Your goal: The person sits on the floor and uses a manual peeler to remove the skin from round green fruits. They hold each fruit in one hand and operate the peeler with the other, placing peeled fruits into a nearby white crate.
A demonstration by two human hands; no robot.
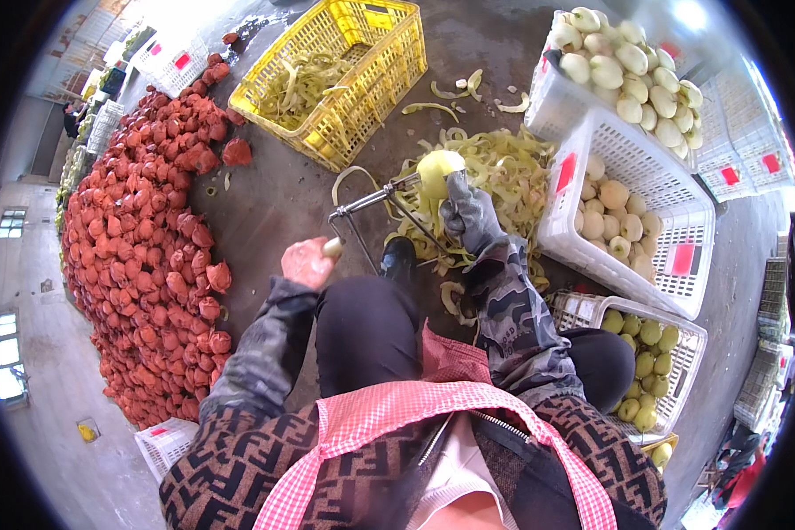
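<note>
My bare left hand (308, 262) is closed around the pale handle (332, 247) of a metal crank peeling stand (371, 201). On the far end of its shaft sits a yellow-green pear (434, 173), its surface smooth and pale. My right hand (474, 213), in a grey glove, lies against the pear's right side with one digit pressed to it and the other fingers curled. Whether a small blade is inside those fingers is hidden. Long curls of peel (503, 165) are heaped on the floor beneath and behind the pear.
A yellow crate (377, 99) with peel stands ahead. At right are white crates of peeled pears (613, 199), more pale fruit (629, 73) and unpeeled pears (646, 358). A large pile of red-wrapped bundles (146, 265) covers the left floor. My dark shoe (398, 258) is beside the stand.
</note>
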